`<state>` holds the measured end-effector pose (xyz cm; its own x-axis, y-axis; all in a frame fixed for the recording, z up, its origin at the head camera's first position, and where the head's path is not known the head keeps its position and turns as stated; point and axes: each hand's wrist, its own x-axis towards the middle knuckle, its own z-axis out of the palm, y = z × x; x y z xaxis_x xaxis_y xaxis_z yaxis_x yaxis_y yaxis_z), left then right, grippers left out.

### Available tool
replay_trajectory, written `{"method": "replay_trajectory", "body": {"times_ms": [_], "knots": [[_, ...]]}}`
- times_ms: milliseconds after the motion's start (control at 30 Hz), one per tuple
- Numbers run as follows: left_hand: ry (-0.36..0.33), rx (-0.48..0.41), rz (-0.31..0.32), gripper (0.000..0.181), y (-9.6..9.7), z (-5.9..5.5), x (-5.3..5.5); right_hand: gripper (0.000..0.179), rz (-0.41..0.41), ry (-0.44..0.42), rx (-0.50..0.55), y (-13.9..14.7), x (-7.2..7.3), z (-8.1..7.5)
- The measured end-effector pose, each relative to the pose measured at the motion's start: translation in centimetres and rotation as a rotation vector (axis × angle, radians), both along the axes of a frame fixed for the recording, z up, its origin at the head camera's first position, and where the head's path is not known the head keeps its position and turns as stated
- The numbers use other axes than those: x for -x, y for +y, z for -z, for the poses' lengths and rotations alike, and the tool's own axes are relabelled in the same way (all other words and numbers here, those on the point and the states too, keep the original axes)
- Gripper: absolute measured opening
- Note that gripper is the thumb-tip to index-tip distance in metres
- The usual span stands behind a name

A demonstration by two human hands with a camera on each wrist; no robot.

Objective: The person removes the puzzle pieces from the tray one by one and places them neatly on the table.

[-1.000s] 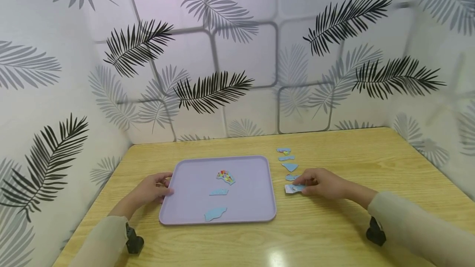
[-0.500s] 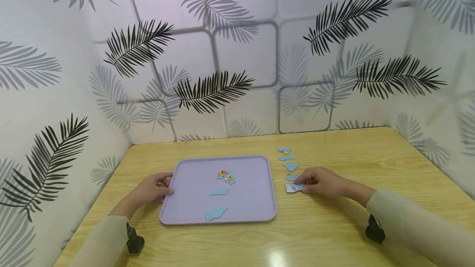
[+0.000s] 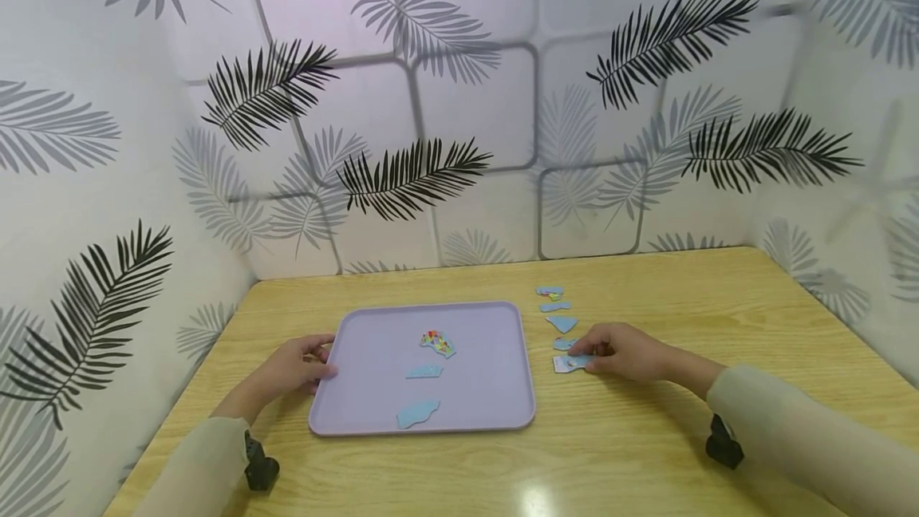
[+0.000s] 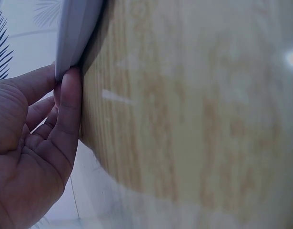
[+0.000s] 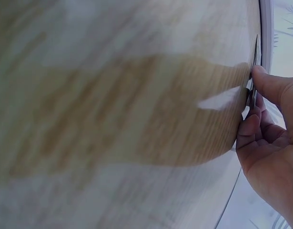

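My left hand (image 3: 296, 365) pinches the left rim of a lilac tray (image 3: 488, 373), thumb over the edge. The left wrist view shows the tray's rim (image 4: 77, 38) between thumb and fingers. On the tray lie three flat, irregular pieces: a multicoloured one (image 3: 438, 342), a narrow blue one (image 3: 424, 372) and a larger blue one (image 3: 418, 413). To the right of the tray, my right hand (image 3: 628, 353) pinches a light-blue, puzzle-like piece (image 3: 565, 364) with a pale left end, low at the table. In the right wrist view the piece appears edge-on, partly hidden by the fingers.
Several more pieces form a column beyond the right hand: a partly covered one (image 3: 562, 343), a triangular one (image 3: 562, 323), a thin strip (image 3: 555, 306) and one with coloured marks (image 3: 550, 292). The wooden table (image 3: 431, 477) meets a leaf-patterned wall (image 3: 488, 206) behind.
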<state>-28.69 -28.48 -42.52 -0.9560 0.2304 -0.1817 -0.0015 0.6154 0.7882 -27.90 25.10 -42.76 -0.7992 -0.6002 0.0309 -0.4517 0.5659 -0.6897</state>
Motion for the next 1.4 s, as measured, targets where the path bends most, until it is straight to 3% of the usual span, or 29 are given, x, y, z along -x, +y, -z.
{"method": "replay_trajectory", "body": {"times_ms": [1400], "knots": [[-0.001, -0.005, -0.005, 0.062, 0.02, 0.29, 0.13, 0.025, -0.016, -0.025, 0.035, 0.24, -0.19, 0.22]]}}
